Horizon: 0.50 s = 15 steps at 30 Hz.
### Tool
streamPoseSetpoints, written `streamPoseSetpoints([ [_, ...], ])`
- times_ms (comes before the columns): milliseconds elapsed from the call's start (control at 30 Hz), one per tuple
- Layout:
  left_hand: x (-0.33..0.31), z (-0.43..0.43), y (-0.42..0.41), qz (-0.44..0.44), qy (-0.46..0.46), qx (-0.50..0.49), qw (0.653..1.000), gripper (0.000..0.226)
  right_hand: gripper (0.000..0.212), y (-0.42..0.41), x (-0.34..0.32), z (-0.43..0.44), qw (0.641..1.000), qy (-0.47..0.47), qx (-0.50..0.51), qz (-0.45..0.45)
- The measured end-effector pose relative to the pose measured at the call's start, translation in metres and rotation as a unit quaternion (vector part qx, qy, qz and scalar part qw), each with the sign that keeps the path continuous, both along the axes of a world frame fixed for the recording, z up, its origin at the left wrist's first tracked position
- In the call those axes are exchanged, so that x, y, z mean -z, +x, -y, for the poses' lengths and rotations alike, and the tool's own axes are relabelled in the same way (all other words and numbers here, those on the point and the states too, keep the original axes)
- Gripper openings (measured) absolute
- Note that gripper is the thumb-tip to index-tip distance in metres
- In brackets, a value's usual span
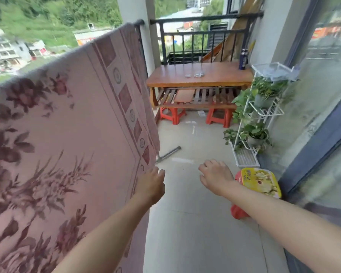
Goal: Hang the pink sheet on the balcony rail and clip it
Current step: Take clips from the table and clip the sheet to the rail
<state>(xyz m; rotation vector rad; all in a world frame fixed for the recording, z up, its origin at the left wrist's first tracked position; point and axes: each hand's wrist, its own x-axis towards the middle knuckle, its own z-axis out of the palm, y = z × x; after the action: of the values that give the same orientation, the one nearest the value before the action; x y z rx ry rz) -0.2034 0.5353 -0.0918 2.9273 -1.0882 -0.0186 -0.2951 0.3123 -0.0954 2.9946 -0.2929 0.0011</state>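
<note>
Your pink sheet lies draped over the balcony rail, its floral face hanging down on your side and its far edge reaching almost to the rail's end by the pillar. The hanging looks done, so the clipping is what remains.

Both your hands are empty. Your left hand is held out just beside the sheet's hanging edge with its fingers relaxed; whether it touches the cloth is not clear. Your right hand hovers over the floor, fingers loosely spread, gripping nothing.

No clip shows on the rail. The small white things on the wooden table at the far end are probably the clips, though they are too small to be sure. Walk there first, minding the metal bar lying on the tiles near the sheet's lower corner and the red stool beside your right arm.

When you return, clip at the top, where the cloth folds over the rail, not on the hanging part. Smooth the fold flat with one hand and pinch the clip open with the other, so that it bites both layers and the rail together. Start near the far end by the pillar: that edge is the likeliest to slip or lift in wind.
</note>
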Motion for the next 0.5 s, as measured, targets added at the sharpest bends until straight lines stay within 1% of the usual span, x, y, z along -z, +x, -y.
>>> streamPoseSetpoints([
  [67, 0.005, 0.030, 0.032, -0.001, 0.000, 0.028, 1.000, 0.018, 0.023, 0.023, 0.003, 0.026, 1.000, 0.000, 0.017, 0.009],
  [133, 0.013, 0.066, 0.066, -0.002, 0.003, 0.050, 0.999, 0.015, 0.021, 0.050, 0.010, 0.058, 1.000, 0.014, 0.027, -0.005],
  [267, 0.024, 0.143, 0.141, 0.022, 0.036, 0.076, 0.996, 0.020, 0.029, 0.120, 0.024, 0.132, 0.999, 0.022, 0.033, -0.006],
  [367, 0.022, 0.204, 0.204, 0.027, 0.038, 0.076, 0.996, 0.021, 0.031, 0.184, 0.028, 0.194, 0.998, 0.041, 0.048, -0.002],
  [467, 0.012, 0.258, 0.264, 0.039, 0.030, 0.081, 0.996, 0.011, 0.031, 0.243, 0.017, 0.250, 0.998, 0.037, 0.048, -0.007],
  [500, 0.008, 0.276, 0.285, 0.045, 0.029, 0.074, 0.996, 0.011, 0.030, 0.264, 0.011, 0.270, 0.998, 0.031, 0.048, -0.004],
])
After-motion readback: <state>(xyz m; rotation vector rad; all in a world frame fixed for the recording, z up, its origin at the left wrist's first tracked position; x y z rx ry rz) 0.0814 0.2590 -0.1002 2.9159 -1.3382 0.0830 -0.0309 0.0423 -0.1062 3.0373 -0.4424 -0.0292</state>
